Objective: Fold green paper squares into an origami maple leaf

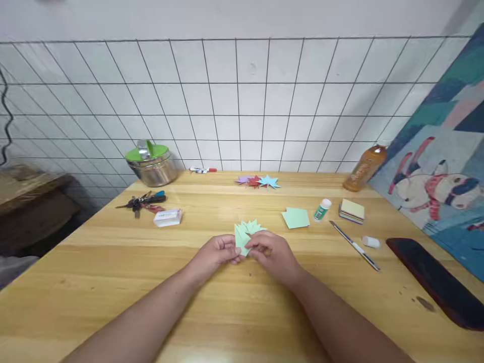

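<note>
Nearest to us on the wooden table [113, 302], just below the middle of the frame, we saw both hands meeting at a green folded paper [242, 239]. The left hand [215, 252] pinched its left side between thumb and fingers; the right hand [276, 256] was curled narrow, its fingertips closed on the right side. We took the step in hand to be shaping or aligning the folds, and judged that the next move called for a steady left pinch and light, exact pressure from the right fingertips, lest the thin points bend. Toward the right of the frame we noted a slim pen-like tool [354, 245], and a little beyond it green sheets [297, 218] near a glue stick [322, 209]. Farther off, at upper centre by the tiled wall [253, 101], we saw purple, red and blue pointed paper shapes [268, 181], overlapping in a row
</note>
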A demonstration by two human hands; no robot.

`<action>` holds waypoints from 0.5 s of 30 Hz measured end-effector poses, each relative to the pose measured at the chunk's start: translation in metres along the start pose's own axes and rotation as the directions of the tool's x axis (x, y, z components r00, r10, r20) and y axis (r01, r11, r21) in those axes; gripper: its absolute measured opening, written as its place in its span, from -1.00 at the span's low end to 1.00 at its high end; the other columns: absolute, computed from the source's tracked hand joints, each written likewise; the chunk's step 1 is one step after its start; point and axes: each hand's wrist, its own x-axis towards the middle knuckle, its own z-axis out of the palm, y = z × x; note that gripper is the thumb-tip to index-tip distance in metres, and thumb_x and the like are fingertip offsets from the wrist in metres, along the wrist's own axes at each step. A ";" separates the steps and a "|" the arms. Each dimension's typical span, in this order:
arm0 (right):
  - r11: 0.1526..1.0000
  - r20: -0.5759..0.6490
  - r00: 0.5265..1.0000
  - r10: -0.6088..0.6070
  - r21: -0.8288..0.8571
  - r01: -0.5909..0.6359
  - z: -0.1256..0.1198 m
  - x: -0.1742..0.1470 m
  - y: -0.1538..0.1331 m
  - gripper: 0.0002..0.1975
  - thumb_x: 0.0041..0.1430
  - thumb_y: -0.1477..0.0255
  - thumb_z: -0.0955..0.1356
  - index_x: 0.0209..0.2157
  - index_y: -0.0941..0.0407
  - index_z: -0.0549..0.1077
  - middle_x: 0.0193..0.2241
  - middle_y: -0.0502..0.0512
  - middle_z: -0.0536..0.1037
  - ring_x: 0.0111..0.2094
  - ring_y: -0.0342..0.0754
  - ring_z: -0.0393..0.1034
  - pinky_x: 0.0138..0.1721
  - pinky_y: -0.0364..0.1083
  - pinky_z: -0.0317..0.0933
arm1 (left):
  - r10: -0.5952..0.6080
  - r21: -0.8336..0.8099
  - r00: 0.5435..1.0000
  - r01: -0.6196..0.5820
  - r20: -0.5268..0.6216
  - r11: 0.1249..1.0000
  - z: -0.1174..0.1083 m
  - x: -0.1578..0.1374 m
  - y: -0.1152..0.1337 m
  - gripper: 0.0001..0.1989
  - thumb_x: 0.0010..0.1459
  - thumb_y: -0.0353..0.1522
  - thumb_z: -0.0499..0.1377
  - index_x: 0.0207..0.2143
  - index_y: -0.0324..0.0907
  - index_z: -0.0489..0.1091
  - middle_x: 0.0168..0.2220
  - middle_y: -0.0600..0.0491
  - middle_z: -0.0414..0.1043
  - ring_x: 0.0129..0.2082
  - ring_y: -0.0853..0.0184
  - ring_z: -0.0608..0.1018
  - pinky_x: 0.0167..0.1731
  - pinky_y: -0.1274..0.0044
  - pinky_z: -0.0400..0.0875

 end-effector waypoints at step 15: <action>0.970 -0.093 0.974 0.206 0.148 -0.191 0.007 0.001 -0.001 -0.96 -0.02 0.51 0.36 -0.44 0.12 0.45 -0.46 0.02 0.42 -0.45 -0.16 0.30 -0.43 -0.18 0.21 | 0.074 0.239 0.997 -0.080 0.034 0.968 0.014 -0.004 0.015 -0.71 -0.02 -0.29 0.25 -0.25 -0.27 0.46 -0.37 -0.01 0.49 -0.33 0.31 0.48 -0.26 0.53 0.32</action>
